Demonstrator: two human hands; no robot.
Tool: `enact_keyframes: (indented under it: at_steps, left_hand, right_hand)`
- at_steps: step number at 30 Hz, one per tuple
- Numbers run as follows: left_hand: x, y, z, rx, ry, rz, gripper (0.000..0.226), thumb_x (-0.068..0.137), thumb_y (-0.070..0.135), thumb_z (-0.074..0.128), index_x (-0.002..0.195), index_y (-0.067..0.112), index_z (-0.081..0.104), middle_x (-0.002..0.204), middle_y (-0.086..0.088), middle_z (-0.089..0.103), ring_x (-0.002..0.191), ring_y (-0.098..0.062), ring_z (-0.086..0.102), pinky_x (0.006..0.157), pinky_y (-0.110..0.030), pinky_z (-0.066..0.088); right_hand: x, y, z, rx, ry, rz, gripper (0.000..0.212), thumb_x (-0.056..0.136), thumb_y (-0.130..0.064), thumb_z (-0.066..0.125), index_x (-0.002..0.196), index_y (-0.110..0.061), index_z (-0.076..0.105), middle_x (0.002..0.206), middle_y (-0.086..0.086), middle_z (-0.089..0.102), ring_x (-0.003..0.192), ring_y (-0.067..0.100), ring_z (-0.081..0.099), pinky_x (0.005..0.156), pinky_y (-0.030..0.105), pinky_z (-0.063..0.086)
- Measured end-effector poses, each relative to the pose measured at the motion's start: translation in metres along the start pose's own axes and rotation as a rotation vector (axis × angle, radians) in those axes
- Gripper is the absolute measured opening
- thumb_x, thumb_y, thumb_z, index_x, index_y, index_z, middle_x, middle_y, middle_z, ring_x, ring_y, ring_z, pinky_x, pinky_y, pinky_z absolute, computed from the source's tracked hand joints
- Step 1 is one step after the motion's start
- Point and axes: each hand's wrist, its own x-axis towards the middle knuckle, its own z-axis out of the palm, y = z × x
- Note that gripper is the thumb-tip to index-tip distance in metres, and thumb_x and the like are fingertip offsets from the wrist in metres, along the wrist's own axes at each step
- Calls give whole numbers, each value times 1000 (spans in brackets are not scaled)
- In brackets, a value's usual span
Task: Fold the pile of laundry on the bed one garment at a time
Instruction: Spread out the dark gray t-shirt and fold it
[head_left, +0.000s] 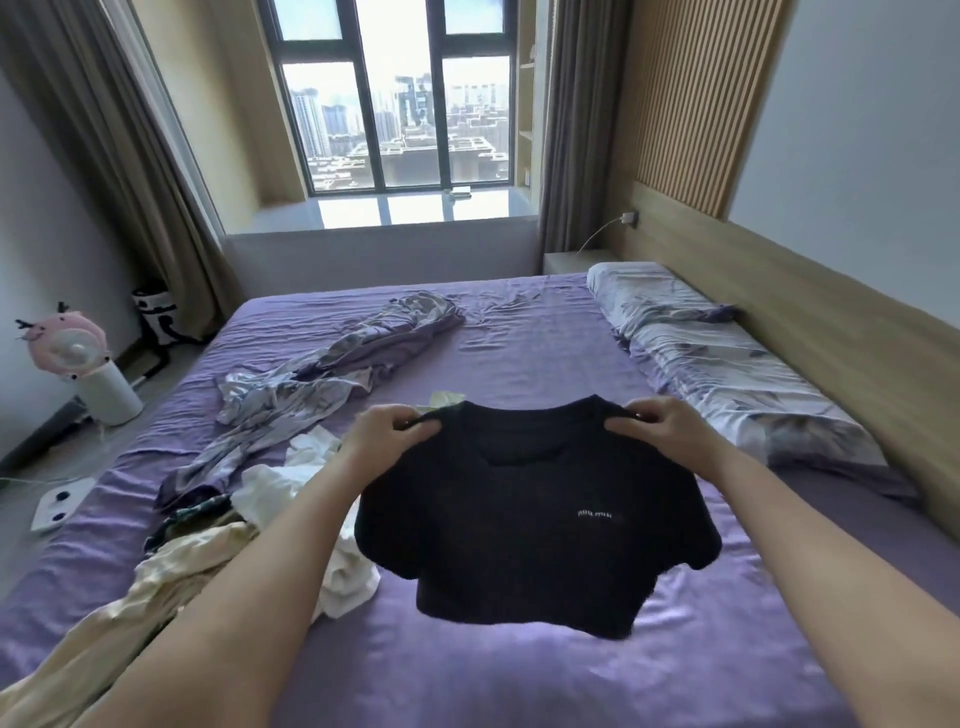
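Two hands, left hand (390, 427) and right hand (655, 422), pinch the black shirt (535, 525) at its shoulders above the bed (519, 680) middle, pile (249, 499) toward the left edge; judged next: lay it flat.

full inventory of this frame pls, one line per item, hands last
black T-shirt: 1, black with small white text, held up over the bed
laundry pile: 1, white, cream and dark patterned pieces, bed's left side
floral sheet: 1, grey-purple, crumpled, left of centre
bed: 1, purple sheet
pillows: 2, floral, along the headboard
fan: 1, pink and white, floor left
window: 1, dark frame, far wall
curtains: 2, brown, either side of the window
left hand: 1, pinches left shoulder of the shirt
right hand: 1, pinches right shoulder
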Motion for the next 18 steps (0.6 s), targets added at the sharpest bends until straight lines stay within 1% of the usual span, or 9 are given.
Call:
enact_keyframes:
  at_steps: [2, 5, 7, 9, 11, 13, 14, 16, 18]
  left_hand:
    - [-9, -2, -4, -85, -111, -44, 16, 83, 31, 73, 69, 23, 72, 64, 11, 64, 61, -7, 57, 64, -28, 44]
    - [-9, -4, -9, -102, -271, -133, 7, 84, 29, 72, 83, 23, 74, 79, 5, 70, 74, -12, 64, 74, -29, 50]
    - [-2, -6, -10, -86, -406, -210, 7, 84, 29, 72, 86, 23, 73, 84, 2, 70, 78, -13, 66, 78, -30, 52]
    - [8, -11, -4, -38, -482, -250, 6, 85, 30, 70, 85, 24, 70, 85, 2, 67, 78, -12, 63, 76, -28, 51]
    - [22, -20, 12, 54, -431, -237, 10, 87, 31, 68, 78, 26, 63, 80, 5, 60, 73, -9, 57, 63, -17, 45]
    - [38, -36, 38, 135, -335, -201, 16, 87, 30, 67, 74, 27, 58, 75, 8, 56, 70, -9, 53, 55, -12, 36]
    - [45, -46, 53, 152, -301, -192, 15, 87, 29, 67, 76, 27, 58, 76, 7, 57, 73, -10, 53, 55, -12, 35]
    - [57, -68, 86, 174, -261, -221, 5, 87, 29, 66, 86, 24, 64, 86, 3, 64, 83, -13, 56, 66, -19, 38]
    - [70, -91, 119, 204, -217, -293, 13, 89, 30, 64, 98, 23, 68, 99, 2, 68, 94, -15, 60, 76, -26, 43]
  right_hand:
    - [-8, -4, -3, 20, -40, 25, 20, 82, -34, 72, 63, -26, 69, 60, -10, 65, 56, 2, 60, 54, 15, 40]
    - [-8, -10, -6, -11, -76, 51, 36, 80, -34, 73, 48, -26, 59, 46, -14, 52, 43, -1, 48, 44, 9, 34]
    - [1, -9, -7, -73, -89, 81, 46, 79, -38, 74, 43, -22, 50, 42, -13, 42, 40, 0, 39, 42, 10, 29]
    - [15, -2, -7, -152, -99, 107, 52, 77, -43, 74, 45, -20, 41, 43, -12, 36, 41, 2, 34, 42, 14, 26]
    - [35, 14, -2, -235, -124, 119, 49, 79, -42, 73, 51, -19, 39, 48, -11, 36, 45, 4, 35, 45, 18, 27]
    - [56, 38, 9, -331, -185, 129, 41, 84, -35, 69, 56, -18, 43, 54, -9, 41, 54, 6, 41, 51, 19, 30]
    - [67, 53, 17, -371, -224, 136, 35, 86, -29, 66, 59, -19, 45, 58, -8, 44, 61, 8, 45, 54, 18, 32]
    - [90, 87, 35, -411, -275, 166, 21, 86, -18, 60, 66, -21, 52, 69, -4, 54, 74, 14, 51, 58, 16, 34]
    - [110, 123, 55, -437, -276, 215, 7, 85, -14, 57, 81, -12, 62, 83, 5, 62, 81, 17, 54, 62, 22, 33]
